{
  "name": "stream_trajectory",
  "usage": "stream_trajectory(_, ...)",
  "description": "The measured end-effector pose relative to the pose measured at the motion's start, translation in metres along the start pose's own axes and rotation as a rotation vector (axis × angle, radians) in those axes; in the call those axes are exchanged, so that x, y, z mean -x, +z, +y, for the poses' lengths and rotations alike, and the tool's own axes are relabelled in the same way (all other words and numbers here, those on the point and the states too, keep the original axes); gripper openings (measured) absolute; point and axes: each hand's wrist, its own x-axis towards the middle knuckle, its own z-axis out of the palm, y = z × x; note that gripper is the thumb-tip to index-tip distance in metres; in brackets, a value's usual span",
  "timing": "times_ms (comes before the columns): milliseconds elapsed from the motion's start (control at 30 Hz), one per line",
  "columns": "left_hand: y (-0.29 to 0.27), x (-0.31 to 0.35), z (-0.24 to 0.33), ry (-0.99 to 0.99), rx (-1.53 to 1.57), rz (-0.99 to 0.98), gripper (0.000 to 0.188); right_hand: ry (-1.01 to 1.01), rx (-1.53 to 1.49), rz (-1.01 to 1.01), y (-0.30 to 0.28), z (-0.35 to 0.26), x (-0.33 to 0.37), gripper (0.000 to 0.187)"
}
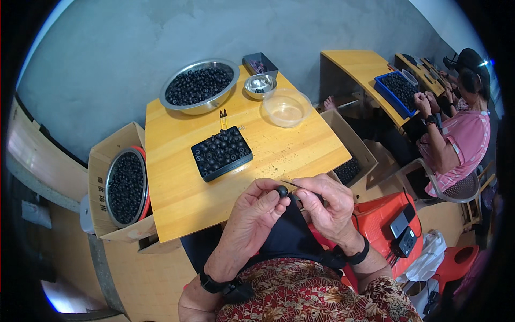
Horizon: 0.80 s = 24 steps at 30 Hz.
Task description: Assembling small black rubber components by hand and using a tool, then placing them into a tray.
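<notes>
My left hand [248,214] pinches a small black ball-shaped part [281,191] between thumb and fingers, over the table's near edge. Close beside it, my right hand [330,208] grips a thin dark pointed tool [289,183], its tip toward the ball; the exact kind of tool is unclear. Beyond my hands, a black tray [230,169] holds several similar round black parts, some with holes showing. Yellow-handled snips [223,121] lie just behind the tray, dark points facing away. Small dark crumbs are scattered over the wooden table [177,182].
A metal basin [210,106] of black parts, a small metal bowl [249,90], a clear plastic bowl [288,121] and a dark box [272,68] stand at the back. Cardboard boxes [99,177] flank the table. A red stool [375,217] is at right; a person [456,139] sits beyond.
</notes>
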Motion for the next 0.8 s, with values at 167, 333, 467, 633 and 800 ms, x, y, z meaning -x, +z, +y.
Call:
stream_trajectory(167, 0.004, 0.003, -0.004, 0.010, -0.018, 0.023, 0.020, -0.443, 0.388, 0.055, -0.003, 0.010, 0.004, 0.034)
stream_trajectory(333, 0.004, 0.004, -0.010, 0.024, 0.055, -0.001, 0.019, -0.558, 0.518, 0.045, -0.005, 0.011, 0.010, 0.041)
stream_trajectory(467, 0.001, 0.003, -0.010, 0.035, 0.046, -0.015, 0.019, -0.587, 0.559, 0.036, -0.005, 0.015, 0.010, 0.042)
stream_trajectory(633, -0.009, 0.001, -0.014, 0.014, -0.002, -0.073, 0.020, -0.583, 0.559, 0.027, -0.005, 0.017, 0.011, 0.043)
stream_trajectory(800, -0.013, -0.002, -0.017, 0.056, -0.031, -0.111, 0.020, -0.582, 0.592, 0.007, -0.006, 0.019, 0.012, 0.043)
